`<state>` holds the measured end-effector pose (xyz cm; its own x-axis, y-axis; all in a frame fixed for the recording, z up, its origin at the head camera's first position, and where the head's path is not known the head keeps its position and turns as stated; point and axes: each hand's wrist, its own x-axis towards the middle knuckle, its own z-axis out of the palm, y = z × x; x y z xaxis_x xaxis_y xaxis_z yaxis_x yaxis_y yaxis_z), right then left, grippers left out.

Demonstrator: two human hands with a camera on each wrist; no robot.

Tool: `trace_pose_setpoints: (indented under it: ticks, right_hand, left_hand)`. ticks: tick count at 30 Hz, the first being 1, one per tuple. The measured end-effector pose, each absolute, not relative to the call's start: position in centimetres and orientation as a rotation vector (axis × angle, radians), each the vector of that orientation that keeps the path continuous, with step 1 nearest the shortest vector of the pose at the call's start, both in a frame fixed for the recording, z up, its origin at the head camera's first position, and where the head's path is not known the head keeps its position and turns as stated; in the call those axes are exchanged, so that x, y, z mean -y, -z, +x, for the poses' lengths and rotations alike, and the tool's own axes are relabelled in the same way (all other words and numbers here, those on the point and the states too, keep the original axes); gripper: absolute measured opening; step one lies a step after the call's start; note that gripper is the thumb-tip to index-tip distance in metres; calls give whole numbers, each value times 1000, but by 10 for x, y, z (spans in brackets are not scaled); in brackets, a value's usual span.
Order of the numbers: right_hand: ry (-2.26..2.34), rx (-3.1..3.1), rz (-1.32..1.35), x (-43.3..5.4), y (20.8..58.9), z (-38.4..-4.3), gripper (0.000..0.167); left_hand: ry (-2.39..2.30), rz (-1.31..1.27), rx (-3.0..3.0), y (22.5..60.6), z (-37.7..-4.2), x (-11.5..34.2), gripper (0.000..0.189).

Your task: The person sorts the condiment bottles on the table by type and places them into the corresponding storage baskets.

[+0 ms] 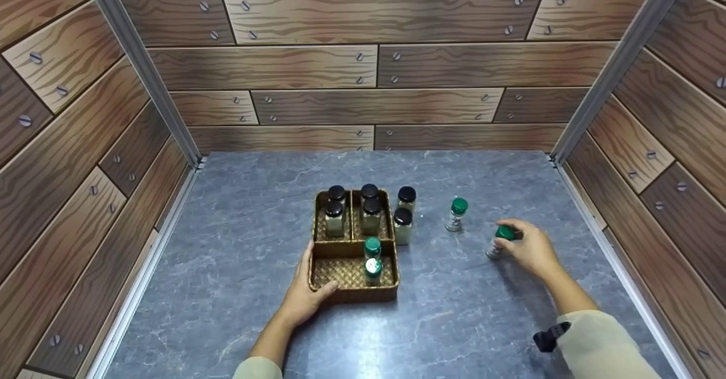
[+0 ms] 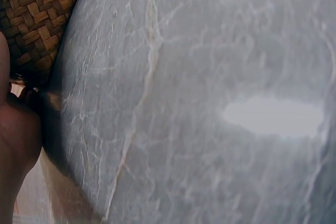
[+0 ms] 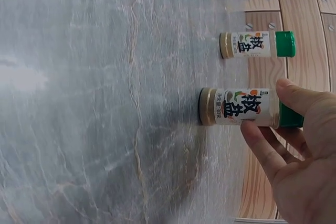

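A woven divided basket point(image 1: 363, 296) stands on the table, held at its front left corner by my left hand point(image 1: 302, 300), thumb over the front rim and fingers along the side. Two green-capped jars point(image 1: 372, 247) sit at the right of its front compartment. Each of the two back compartments holds two black-capped jars point(image 1: 334, 220). Off to the right, my right hand point(image 1: 533, 249) pinches a spice jar point(image 3: 239, 106) near its green cap; the jar is upright, with a white label and pale brown contents. Another green-capped spice jar point(image 1: 456, 215) stands behind it to the left.
Against the basket's right side stand two more black-capped jars point(image 1: 402, 228). The grey marbled table point(image 1: 227, 254) is bounded by wood-plank-patterned walls point(image 1: 374, 67) on the back and both sides. Light glares off the table's front.
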<state>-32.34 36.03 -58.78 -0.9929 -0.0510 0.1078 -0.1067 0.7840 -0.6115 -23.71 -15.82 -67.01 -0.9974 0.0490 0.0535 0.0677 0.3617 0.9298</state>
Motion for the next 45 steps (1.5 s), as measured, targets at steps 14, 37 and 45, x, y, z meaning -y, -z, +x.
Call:
trace_pose_setpoints:
  ticks: [14,37,45]
  right_hand:
    - [-969,2877,181,-333,570,-317,47]
    - [-1117,2744,393,-252,532,-308,49]
    - [-1123,2689,488,-215,518,-309,47]
  left_hand:
    - [1751,-126,2568,669,-237,158,111]
    - [1756,-123,2561,670,-237,159,112]
    - [1741,-137,2571,670,-237,158,111]
